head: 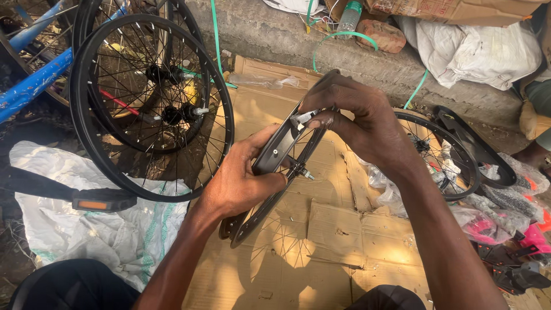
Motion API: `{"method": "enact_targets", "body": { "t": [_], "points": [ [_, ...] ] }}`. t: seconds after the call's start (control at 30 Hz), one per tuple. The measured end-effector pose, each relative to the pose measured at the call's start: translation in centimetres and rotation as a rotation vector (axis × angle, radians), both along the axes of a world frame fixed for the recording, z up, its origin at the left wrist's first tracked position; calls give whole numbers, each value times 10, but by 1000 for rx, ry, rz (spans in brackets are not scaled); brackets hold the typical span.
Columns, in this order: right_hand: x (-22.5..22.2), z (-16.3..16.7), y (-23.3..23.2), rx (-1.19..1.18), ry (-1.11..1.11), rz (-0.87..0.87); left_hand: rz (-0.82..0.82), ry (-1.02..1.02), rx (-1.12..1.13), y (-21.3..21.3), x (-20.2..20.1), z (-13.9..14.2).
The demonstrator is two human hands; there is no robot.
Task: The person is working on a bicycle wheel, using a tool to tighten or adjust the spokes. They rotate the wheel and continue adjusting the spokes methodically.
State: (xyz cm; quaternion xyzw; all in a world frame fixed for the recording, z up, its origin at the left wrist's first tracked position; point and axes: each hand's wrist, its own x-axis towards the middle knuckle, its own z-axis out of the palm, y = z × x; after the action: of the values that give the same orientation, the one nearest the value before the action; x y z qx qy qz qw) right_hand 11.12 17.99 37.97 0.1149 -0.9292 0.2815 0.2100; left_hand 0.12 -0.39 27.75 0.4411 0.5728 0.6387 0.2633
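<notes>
Left hand (238, 183) clamped on small black wheel (270, 189) rim. Right hand (356, 117) pinches a metal piece (301, 119) at the wheel's top, above flattened cardboard (321, 229).

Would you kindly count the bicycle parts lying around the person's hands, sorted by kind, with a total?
Black spoked bicycle wheels: 4, two leaning at left, one edge-on in both hands, one flat at right.
Black curved plastic mudguards: 1.
Black bicycle pedals with orange reflector: 1.
Total: 6
</notes>
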Motion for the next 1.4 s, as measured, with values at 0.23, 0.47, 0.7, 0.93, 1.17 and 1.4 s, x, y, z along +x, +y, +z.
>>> {"method": "enact_targets", "body": {
  "t": [0.23, 0.47, 0.7, 0.93, 1.17, 1.4],
  "points": [
    [5, 6, -5, 193, -42, 51, -41, 78, -74, -1, 1, 4],
    [3, 3, -3, 159, -38, -99, -50, 146, -110, 2, -2, 10],
    [-1, 1, 3, 248, 14, -81, -49, 190, -78, 6, 2, 11],
    [-8, -1, 2, -99, -268, -145, -22, 192, -76, 5, 4, 3],
    [-5, -2, 3, 85, -113, 98, -79, 157, -69, -6, -1, -6],
    [12, 1, 6, -180, -231, 15, -45, 160, 8, -2, 17, -6]
  ]
}}
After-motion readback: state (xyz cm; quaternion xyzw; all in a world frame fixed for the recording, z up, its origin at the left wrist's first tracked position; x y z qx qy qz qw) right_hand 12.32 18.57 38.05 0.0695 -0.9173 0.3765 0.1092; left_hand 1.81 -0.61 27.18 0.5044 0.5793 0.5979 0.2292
